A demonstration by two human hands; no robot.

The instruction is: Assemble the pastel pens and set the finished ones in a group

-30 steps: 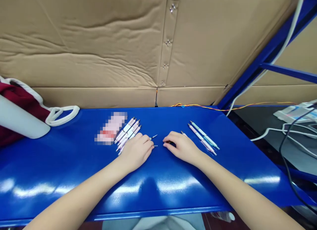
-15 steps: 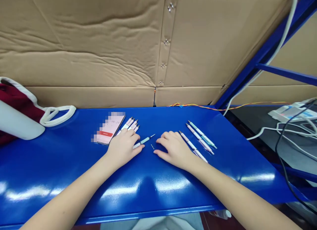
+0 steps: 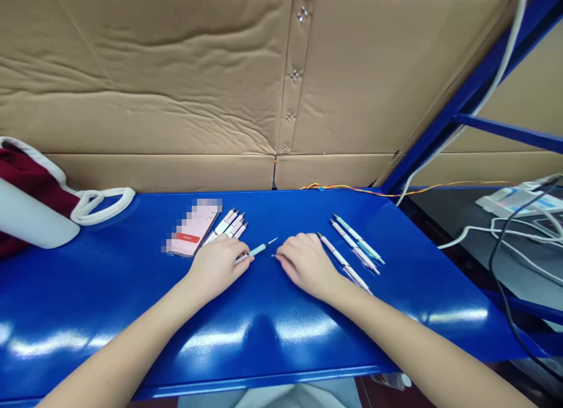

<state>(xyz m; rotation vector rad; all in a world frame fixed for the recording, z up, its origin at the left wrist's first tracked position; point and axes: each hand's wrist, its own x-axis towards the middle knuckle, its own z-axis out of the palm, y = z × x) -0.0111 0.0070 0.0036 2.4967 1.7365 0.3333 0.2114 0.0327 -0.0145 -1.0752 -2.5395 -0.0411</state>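
Note:
My left hand (image 3: 216, 267) lies on the blue table, its curled fingertips over the white end of a teal-and-white pen (image 3: 257, 251). The pen's thin metal tip points right, towards my right hand (image 3: 305, 264). That hand's fingertips close on a tiny metal pen tip (image 3: 275, 255), partly hidden. Just above my left fingers lie several pink-and-white pens (image 3: 231, 225), side by side next to a phone (image 3: 191, 229) with a pixelated screen. Beyond my right hand lie several pink and teal pens (image 3: 352, 250).
The glossy blue metal table (image 3: 281, 349) ends at corrugated cardboard (image 3: 167, 91). A dark red cloth bag (image 3: 26, 185) and a white cylinder (image 3: 30, 214) sit far left. Blue shelf posts (image 3: 466, 97), white cables (image 3: 519, 235) and a flat device (image 3: 519, 200) lie right.
My right hand has slid left and reached the tiny metal tip, which shifted slightly. My left fingers have curled over the pen's end. The view has barely moved.

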